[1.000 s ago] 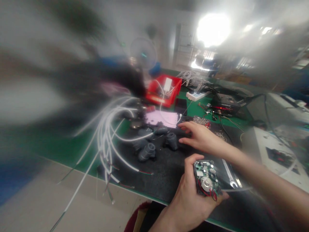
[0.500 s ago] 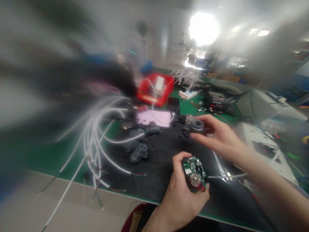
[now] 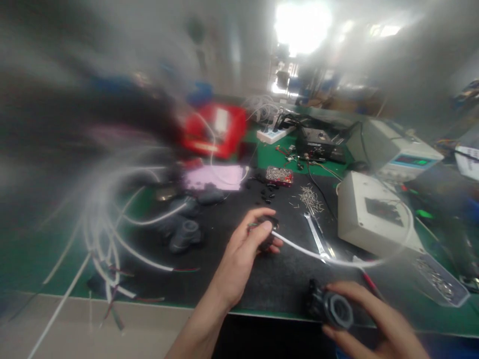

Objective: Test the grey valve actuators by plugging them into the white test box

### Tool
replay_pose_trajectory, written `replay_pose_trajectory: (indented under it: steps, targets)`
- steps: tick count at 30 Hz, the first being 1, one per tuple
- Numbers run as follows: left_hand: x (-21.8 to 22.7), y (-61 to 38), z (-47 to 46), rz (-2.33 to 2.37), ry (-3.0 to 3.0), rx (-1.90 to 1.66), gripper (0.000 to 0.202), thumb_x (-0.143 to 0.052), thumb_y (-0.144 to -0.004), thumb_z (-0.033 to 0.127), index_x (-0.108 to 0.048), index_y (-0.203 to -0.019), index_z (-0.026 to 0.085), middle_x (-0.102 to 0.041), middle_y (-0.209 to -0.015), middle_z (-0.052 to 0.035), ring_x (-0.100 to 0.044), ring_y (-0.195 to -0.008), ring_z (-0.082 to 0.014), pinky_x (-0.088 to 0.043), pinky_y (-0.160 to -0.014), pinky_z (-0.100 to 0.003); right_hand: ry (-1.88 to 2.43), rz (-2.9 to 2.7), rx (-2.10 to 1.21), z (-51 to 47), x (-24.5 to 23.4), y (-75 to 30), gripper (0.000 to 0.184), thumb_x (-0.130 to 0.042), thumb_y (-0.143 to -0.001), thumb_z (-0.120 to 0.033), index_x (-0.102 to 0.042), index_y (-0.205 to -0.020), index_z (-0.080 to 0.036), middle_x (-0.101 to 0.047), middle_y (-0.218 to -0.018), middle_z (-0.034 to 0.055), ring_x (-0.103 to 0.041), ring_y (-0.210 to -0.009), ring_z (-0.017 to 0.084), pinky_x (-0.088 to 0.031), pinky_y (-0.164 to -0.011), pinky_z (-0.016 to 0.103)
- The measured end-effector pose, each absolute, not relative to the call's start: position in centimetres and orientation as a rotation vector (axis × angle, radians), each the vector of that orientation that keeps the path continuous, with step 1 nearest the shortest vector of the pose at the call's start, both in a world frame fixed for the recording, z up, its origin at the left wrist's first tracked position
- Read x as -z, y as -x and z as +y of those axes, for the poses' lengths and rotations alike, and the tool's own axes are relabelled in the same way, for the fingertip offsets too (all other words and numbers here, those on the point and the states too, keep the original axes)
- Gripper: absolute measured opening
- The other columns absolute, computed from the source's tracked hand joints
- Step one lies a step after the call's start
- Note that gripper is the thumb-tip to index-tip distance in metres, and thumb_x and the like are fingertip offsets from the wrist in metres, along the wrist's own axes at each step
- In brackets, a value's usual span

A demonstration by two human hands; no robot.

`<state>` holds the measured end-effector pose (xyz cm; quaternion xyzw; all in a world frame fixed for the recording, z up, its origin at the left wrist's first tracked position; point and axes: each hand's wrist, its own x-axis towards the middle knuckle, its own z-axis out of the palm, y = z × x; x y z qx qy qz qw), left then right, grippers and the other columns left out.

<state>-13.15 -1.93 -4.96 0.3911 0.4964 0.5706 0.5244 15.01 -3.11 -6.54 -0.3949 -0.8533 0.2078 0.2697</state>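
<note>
My left hand (image 3: 239, 264) is closed round a small dark housing (image 3: 270, 225), with a white cable (image 3: 299, 249) running from it to the right. The board inside the housing is mostly hidden by my thumb and fingers. Near the bench's front edge, my right hand (image 3: 377, 319) grips a black plastic fitting (image 3: 339, 309) by its round, open collar. The two parts are well apart. Similar black fittings (image 3: 184, 237) lie on the dark mat to the left of my left hand.
Wrenches (image 3: 316, 237), loose screws (image 3: 310, 199) and a red box of small metal parts (image 3: 279, 175) lie beyond my hands. White cables (image 3: 112, 239) spread over the left side. A pale instrument box (image 3: 368, 219) and a tray of metal parts (image 3: 439, 279) stand right.
My right hand has brought the black fitting down towards the bench's front edge. My left hand has moved up and left, turning the housing so its green board no longer faces me.
</note>
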Motion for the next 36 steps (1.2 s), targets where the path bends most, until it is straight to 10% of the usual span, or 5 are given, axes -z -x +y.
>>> replay_pose_trajectory:
  steps: [6, 16, 36]
  targets:
    - [5.3, 10.0, -1.7, 0.809, -0.486, -1.375, 0.053, -0.039, -0.106, 0.062, -0.063, -0.119, 0.016, -0.071, -0.096, -0.0119, -0.07, -0.073, -0.0248, -0.053, -0.066, -0.033, 1.233, -2.034, -0.671, -2.4, 8.7, -13.7, 0.041, -0.081, -0.093, -0.041, -0.062, -0.127, -0.029, -0.073, -0.119, -0.0015, -0.072, -0.106, 0.015, -0.058, -0.091, 0.015]
    - [6.3, 8.2, -1.8, 0.912, -0.475, -1.333, 0.054, -0.043, -0.106, 0.061, -0.07, -0.117, 0.015, -0.076, -0.107, -0.014, -0.07, -0.097, -0.0258, -0.052, -0.094, -0.037, 1.306, -1.549, -0.974, -2.7, 6.5, -12.7, 0.041, -0.089, -0.077, -0.039, -0.075, -0.111, -0.022, -0.077, -0.107, 0.0063, -0.076, -0.092, 0.025, -0.066, -0.082, 0.026]
    - [6.4, 7.8, -2.5, 0.918, -0.339, -1.344, 0.058, -0.045, -0.104, 0.06, -0.072, -0.121, 0.011, -0.077, -0.107, -0.0161, -0.071, -0.099, -0.0312, -0.054, -0.093, -0.042, 1.267, -1.814, -0.624, -2.5, 5.1, -11.5, 0.031, -0.081, -0.085, -0.041, -0.076, -0.11, -0.023, -0.077, -0.104, 0.0042, -0.077, -0.088, 0.023, -0.065, -0.077, 0.022]
